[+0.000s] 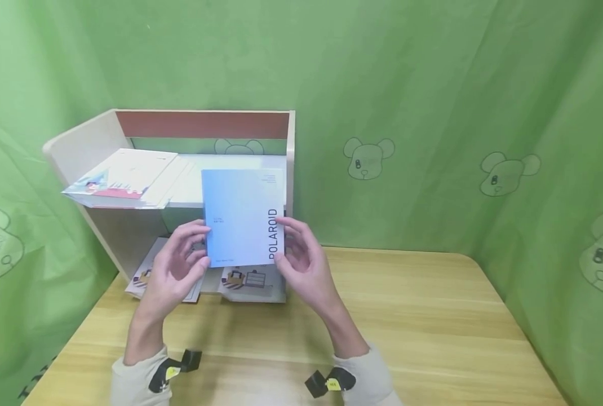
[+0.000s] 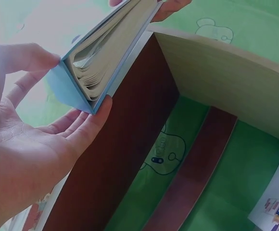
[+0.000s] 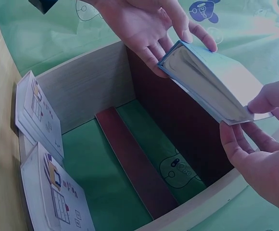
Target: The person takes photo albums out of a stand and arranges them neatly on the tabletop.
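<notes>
A pale blue hardcover book (image 1: 240, 220) with POLAROID printed along its right side is held up in front of the shelf unit. My left hand (image 1: 174, 273) grips its left edge, thumb on the front cover and fingers behind. On the opposite edge, my right hand (image 1: 309, 268) pinches it the same way. In the left wrist view, the cream pages of the book (image 2: 113, 53) show slightly parted between the covers. The right wrist view has both hands at the ends of the book (image 3: 211, 77), above the shelf unit's compartment.
A small wooden shelf unit (image 1: 290, 146) stands at the back left of the wooden table (image 1: 408, 316). Several white books (image 1: 134, 175) lie on its upper level, jutting past the front edge. Lower down are more white books (image 1: 253, 285). Green curtain (image 1: 433, 84) surrounds the table.
</notes>
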{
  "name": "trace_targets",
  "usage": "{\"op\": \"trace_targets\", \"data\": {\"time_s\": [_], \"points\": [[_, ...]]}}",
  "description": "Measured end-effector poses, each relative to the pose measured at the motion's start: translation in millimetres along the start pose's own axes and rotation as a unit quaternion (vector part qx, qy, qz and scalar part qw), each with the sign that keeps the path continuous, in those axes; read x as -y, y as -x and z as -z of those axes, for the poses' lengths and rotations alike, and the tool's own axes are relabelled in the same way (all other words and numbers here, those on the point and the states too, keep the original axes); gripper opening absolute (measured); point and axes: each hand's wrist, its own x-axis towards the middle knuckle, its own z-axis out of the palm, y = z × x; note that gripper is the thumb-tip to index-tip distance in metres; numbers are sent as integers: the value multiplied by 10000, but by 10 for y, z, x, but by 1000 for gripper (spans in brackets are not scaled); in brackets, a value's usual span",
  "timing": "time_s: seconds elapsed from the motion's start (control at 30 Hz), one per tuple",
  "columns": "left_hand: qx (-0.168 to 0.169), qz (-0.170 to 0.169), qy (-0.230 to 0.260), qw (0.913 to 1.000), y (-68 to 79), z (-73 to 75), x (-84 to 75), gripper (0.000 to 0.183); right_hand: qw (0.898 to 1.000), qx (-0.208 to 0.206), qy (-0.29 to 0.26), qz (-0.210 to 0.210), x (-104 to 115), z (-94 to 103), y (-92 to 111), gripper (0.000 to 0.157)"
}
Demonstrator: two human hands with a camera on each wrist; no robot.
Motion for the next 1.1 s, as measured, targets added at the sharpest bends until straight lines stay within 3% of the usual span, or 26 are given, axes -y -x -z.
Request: {"op": "trace_targets", "data": {"time_s": [0.47, 0.9, 1.1], "points": [[169, 186, -112, 9996, -12, -146, -67, 54, 10000, 20, -31, 50, 14, 151, 129, 66], [277, 44, 107, 9995, -42, -327, -48, 56, 9998, 16, 4, 188, 46, 322, 225, 67], [345, 15, -8, 9994, -31, -380, -21, 54, 9998, 18, 31, 209, 67, 406, 266, 66]]}}
